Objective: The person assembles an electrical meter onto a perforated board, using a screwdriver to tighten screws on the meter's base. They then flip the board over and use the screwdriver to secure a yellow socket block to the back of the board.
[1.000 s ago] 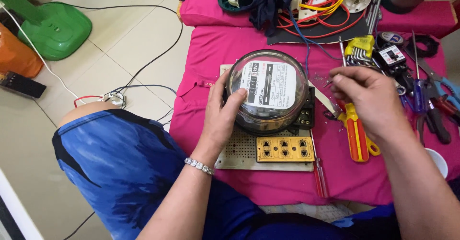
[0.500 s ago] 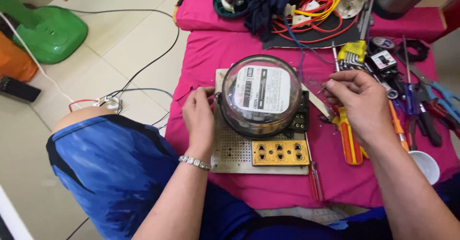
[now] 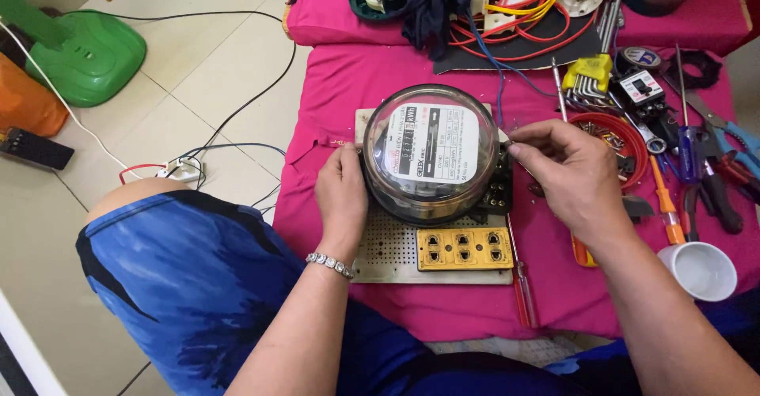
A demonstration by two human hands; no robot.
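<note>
Both hands are flanking the round glass-domed meter (image 3: 431, 152), which is sitting on a perforated board (image 3: 388, 246) in the middle of the pink surface (image 3: 443, 309). Left hand (image 3: 342, 194) is pressing flat against the dome's left side, fingers together and pointing away from the person. Right hand (image 3: 571, 176) is hovering at the dome's right edge, fingertips pinching something too small to tell. Neither hand is nearer; the meter is lying directly between them.

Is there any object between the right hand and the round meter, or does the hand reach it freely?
Nothing visible stands between them. The right hand has its fingertips at the upper right edge of the round meter, and the left hand rests against the meter's left side. The tools lie further right.
</note>
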